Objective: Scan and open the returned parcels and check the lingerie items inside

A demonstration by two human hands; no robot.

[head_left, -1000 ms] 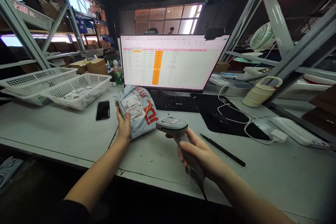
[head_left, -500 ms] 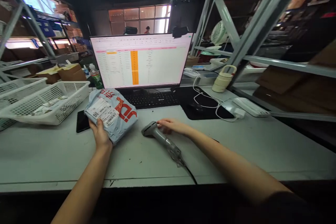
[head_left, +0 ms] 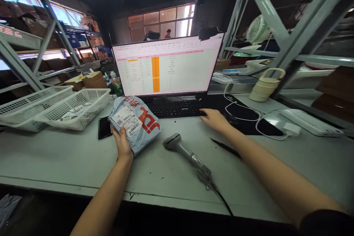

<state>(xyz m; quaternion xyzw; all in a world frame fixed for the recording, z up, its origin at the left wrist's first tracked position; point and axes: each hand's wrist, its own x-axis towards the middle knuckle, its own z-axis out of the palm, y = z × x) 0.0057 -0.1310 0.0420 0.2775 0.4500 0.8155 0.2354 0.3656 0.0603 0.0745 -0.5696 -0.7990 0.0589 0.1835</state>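
Observation:
My left hand (head_left: 122, 142) grips the near edge of a grey mailer parcel (head_left: 136, 121) with red lettering and a white shipping label, resting on the grey table (head_left: 55, 155). A grey barcode scanner (head_left: 184, 153) lies on the table in front of me, cable trailing to the near edge, with no hand on it. My right hand (head_left: 214, 118) reaches over the right end of the black keyboard (head_left: 177, 108), fingers stretched out and holding nothing. Behind the keyboard a monitor (head_left: 166, 66) shows a spreadsheet with an orange column.
A black phone (head_left: 104, 128) lies left of the parcel. Two white mesh baskets (head_left: 74, 108) stand at the left. A black pen (head_left: 225, 147) lies right of the scanner. A black mat with white cable (head_left: 243, 118), tape rolls (head_left: 262, 86) and metal racking are at the right.
My right hand let go of the scanner, which now lies on the table, and moved forward to the keyboard. My left hand has kept hold of the parcel.

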